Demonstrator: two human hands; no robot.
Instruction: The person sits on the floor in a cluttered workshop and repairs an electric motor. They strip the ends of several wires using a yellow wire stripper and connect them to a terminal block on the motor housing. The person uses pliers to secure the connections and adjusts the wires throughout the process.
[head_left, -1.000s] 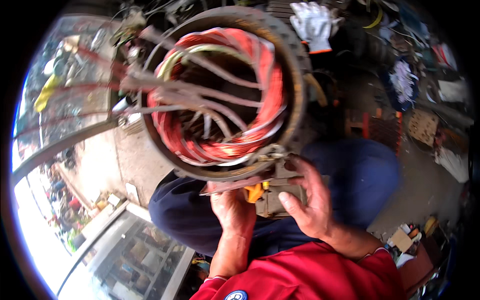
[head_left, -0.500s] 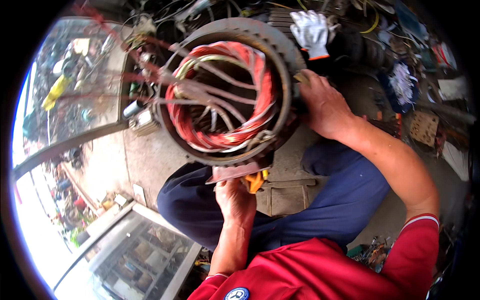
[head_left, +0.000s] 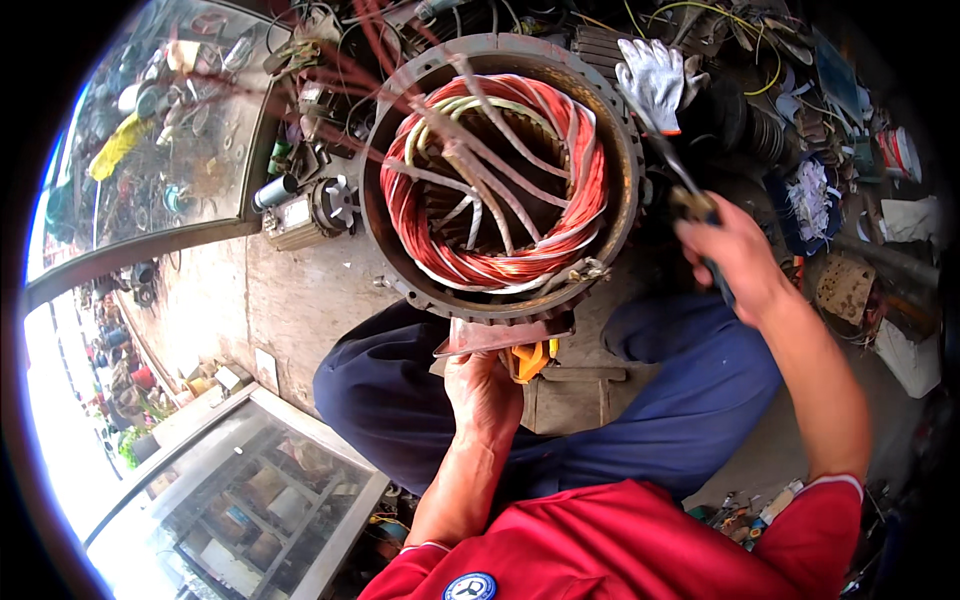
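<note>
A large motor stator (head_left: pixel 385 265) stands before me, a dark round housing with its open end up. Inside its rim runs a ring of red copper windings (head_left: pixel 590 150), and sleeved leads (head_left: pixel 490 170) rise from it toward the far left. My left hand (head_left: pixel 480 392) is closed on a reddish plate (head_left: pixel 470 338) at the housing's near side, its fingertips partly hidden. An orange piece (head_left: pixel 528 362) shows beside it. Right of the stator, my right hand (head_left: pixel 735 250) grips a long-shafted metal tool (head_left: pixel 672 152) with a dark handle; blur hides its exact kind.
A white work glove (head_left: pixel 652 85) lies beyond the stator at the right. On the left stand a small finned motor (head_left: pixel 300 220) and a glass-paned frame (head_left: pixel 190 120); another glass case (head_left: pixel 250 500) is nearer. Parts and wires clutter the far side. My bent legs (head_left: pixel 650 390) flank the work.
My right hand has drawn away from the stator's right side, and the long tool now shows in it. The stator appears farther right and slightly turned. My left hand stays at the plate.
</note>
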